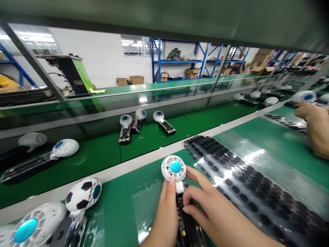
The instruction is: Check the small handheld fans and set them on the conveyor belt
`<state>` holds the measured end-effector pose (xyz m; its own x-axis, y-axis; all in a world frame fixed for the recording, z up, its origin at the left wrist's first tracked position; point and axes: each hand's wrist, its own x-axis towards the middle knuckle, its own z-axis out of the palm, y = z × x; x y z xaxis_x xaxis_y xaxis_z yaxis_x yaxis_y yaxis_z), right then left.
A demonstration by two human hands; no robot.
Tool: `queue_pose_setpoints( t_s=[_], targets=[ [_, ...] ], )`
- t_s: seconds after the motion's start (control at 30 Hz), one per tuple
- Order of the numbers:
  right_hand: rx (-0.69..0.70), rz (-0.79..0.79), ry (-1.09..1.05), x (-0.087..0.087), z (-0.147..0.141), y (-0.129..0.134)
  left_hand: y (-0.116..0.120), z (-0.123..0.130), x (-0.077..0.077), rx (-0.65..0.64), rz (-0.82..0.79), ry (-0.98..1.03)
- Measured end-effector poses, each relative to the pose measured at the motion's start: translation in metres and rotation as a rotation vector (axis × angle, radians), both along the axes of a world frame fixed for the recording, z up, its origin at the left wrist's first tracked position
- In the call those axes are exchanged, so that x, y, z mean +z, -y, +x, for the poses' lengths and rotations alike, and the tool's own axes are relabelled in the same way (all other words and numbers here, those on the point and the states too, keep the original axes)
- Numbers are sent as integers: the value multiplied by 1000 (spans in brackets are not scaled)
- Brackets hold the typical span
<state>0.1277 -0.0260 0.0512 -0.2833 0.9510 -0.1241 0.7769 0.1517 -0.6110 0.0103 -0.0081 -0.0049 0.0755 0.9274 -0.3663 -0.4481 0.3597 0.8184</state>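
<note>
A handheld fan (173,173) with a round white vented head, a blue centre disc and a dark body with exposed circuitry stands tilted in front of me. My left hand (166,211) is closed around its left side, with the thumb on the lower rim of the head. My right hand (205,200) is closed at its neck and upper body. One right finger reaches up beside the head, while the thumb and a curled finger press together over the dark body. Whether a small part sits between those fingertips, I cannot tell. Clear sheets of black round stickers (243,192) lie to the right.
At lower left, a football-patterned fan (83,195) and a white fan (38,223) lie close by. Several fans, including one in the middle (164,122), rest on the green conveyor belt (144,151). Another person's hand (317,127) is at right. An overhead panel (164,17) spans the top.
</note>
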Motion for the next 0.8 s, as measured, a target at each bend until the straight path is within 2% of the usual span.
queue_pose_setpoints(
  t_s=[0.2,0.6,0.7,0.8],
  targets=[
    [-70,-22,-81,-4,-1,1,1,4,4,33,-16,30],
    [-123,44,-32,-4,-5,7,2,5,0,4,-40,114],
    [-208,3,-116,-13,-3,4,2,4,-3,-92,-121,208],
    [-318,-54,-321,-29,7,7,2,3,-2,-155,-167,250]
  ],
)
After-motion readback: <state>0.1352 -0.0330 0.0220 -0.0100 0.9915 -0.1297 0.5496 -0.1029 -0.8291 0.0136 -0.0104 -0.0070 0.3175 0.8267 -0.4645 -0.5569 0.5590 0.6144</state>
